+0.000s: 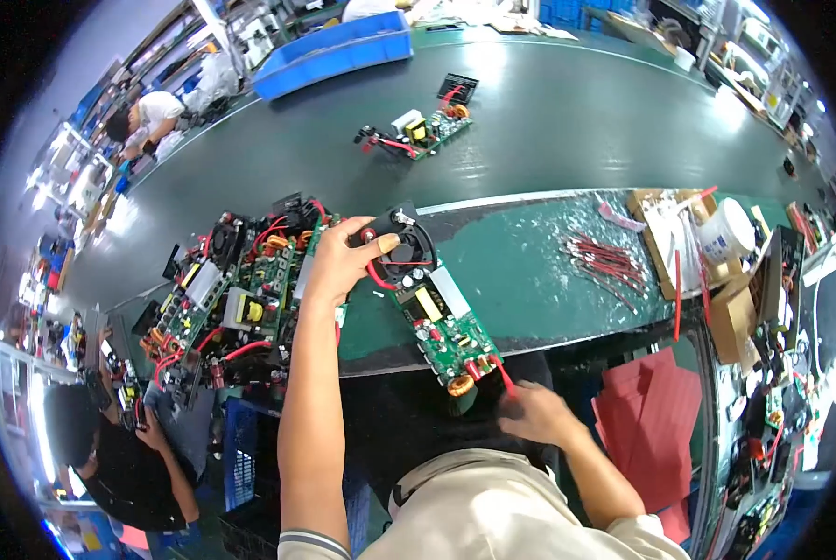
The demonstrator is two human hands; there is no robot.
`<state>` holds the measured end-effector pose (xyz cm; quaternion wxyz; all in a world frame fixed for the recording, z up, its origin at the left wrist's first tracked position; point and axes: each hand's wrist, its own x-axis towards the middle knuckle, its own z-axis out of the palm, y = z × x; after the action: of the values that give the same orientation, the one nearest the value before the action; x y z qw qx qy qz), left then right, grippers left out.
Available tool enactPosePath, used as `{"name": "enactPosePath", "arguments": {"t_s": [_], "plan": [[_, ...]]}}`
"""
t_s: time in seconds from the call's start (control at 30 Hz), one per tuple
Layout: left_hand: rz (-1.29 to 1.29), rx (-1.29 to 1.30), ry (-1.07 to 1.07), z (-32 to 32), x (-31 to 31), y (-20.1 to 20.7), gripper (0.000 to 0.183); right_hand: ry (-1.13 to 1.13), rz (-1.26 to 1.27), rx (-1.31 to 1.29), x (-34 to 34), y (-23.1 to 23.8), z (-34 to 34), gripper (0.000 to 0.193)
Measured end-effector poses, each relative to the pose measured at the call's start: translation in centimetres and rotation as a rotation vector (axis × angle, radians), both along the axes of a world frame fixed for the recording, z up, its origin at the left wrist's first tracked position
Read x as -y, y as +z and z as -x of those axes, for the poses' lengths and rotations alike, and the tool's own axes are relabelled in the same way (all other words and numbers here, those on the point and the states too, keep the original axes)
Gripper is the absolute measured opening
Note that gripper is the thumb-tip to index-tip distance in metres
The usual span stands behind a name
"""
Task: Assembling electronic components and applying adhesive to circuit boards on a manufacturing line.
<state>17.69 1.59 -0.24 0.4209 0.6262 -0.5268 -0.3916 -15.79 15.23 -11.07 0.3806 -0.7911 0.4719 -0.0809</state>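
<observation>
My left hand (338, 257) is closed on the black end panel, with a round fan, of a power-supply circuit board (455, 336). The green board slants toward me past the bench's front edge. It carries a yellow-topped transformer, a pale heat sink and a copper coil at its near end. A red wire (505, 375) leaves the board's near right corner and runs to the fingers of my right hand (539, 413), which are closed on it and slightly blurred. Left of my left hand, several similar assemblies (245, 299) with fans and red wires are crowded together.
On the dark green conveyor (548, 121) lie another board assembly (422, 129) and a blue bin (334, 54). Cut red wires (609, 266) lie on the bench at right, beside a cardboard tray (656, 238) and white tub (726, 231). Red sheets (649, 420) sit lower right. Co-workers are at left.
</observation>
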Motion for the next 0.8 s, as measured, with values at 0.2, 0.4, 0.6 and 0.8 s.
{"name": "enactPosePath", "arguments": {"t_s": [0.2, 0.4, 0.6, 0.8], "plan": [[-0.007, -0.240, 0.249, -1.7, -1.4, -0.2, 0.039, -0.055, 0.673, -0.443, 3.4, 12.3, -0.6, 0.023], [0.205, 0.193, 0.416, -1.9, -1.4, -3.3, 0.048, -0.164, 0.987, -0.426, 12.8, 7.2, -2.0, 0.022], [-0.112, 0.552, 0.175, -3.0, -4.0, 2.4, 0.056, -0.211, 0.733, -0.361, 12.8, 4.5, -1.1, 0.072], [0.031, 0.434, 0.319, -5.5, 5.3, 5.9, 0.069, -0.468, 0.843, 0.263, 10.5, 1.5, -2.5, 0.048]]}}
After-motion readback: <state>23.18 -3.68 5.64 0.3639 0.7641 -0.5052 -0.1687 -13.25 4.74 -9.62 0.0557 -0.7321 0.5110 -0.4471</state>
